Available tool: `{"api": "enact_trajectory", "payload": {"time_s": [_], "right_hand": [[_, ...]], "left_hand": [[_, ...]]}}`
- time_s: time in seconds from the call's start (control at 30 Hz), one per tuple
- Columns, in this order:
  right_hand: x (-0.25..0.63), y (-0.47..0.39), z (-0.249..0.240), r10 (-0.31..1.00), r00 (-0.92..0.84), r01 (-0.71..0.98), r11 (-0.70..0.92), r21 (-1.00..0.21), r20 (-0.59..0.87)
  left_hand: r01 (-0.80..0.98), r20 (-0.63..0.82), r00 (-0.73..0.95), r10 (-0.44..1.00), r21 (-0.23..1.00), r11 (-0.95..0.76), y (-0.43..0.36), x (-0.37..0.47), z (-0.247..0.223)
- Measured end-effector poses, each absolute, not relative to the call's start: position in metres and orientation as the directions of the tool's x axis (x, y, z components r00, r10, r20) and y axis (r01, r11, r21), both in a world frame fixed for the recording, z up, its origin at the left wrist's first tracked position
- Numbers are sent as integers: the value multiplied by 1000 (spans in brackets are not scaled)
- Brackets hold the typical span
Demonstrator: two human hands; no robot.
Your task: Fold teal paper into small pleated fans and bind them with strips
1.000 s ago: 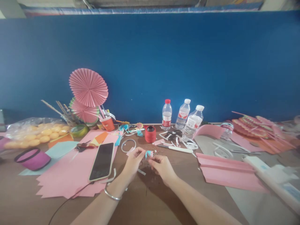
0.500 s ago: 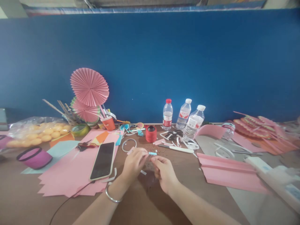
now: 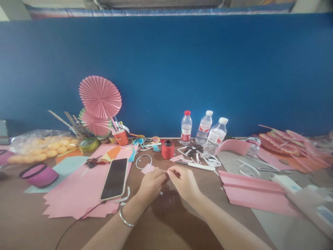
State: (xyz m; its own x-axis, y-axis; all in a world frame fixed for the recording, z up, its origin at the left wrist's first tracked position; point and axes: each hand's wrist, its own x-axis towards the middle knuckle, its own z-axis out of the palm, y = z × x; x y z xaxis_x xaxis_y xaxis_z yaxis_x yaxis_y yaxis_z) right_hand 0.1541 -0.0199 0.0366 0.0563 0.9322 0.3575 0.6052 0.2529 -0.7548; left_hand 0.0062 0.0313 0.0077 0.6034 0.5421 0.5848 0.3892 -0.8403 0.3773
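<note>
Over the middle of the brown table, my left hand (image 3: 152,183) and my right hand (image 3: 186,184) meet fingertip to fingertip. Both are closed in a pinch. Whatever they hold is hidden by the fingers or too small to make out. Just beyond them stands a red thread spool (image 3: 168,150) with a dark top. A small piece of pink paper (image 3: 148,169) lies by the left knuckles, close to a clear ring (image 3: 143,161). A tiny white paper scrap (image 3: 161,193) rests on the table below the fingers.
A phone (image 3: 114,178) lies on pink paper sheets (image 3: 75,194) at left. Three plastic bottles, one red-capped (image 3: 186,127), stand behind. A white-handled knife (image 3: 201,166) and paper strips lie right of the spool. Folded pink paper (image 3: 256,191) is further right; pink paper fans (image 3: 101,97) stand back left.
The small light-blue strip seen between the fingertips is now out of sight. My right hand has turned and risen slightly, and the fingertips of both hands have come together.
</note>
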Motion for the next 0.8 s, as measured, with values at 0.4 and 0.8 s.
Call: {"api": "enact_trajectory", "payload": {"time_s": [0.4,0.8], "right_hand": [[151,-28,-4,730,-328,867,485,-116,600],[147,-21,-13,955,84,518,202,-831,284]], "left_hand": [[148,259,235,937,943,-298,44,9,0],[74,189,243,952,974,-213,41,12,-2]]}}
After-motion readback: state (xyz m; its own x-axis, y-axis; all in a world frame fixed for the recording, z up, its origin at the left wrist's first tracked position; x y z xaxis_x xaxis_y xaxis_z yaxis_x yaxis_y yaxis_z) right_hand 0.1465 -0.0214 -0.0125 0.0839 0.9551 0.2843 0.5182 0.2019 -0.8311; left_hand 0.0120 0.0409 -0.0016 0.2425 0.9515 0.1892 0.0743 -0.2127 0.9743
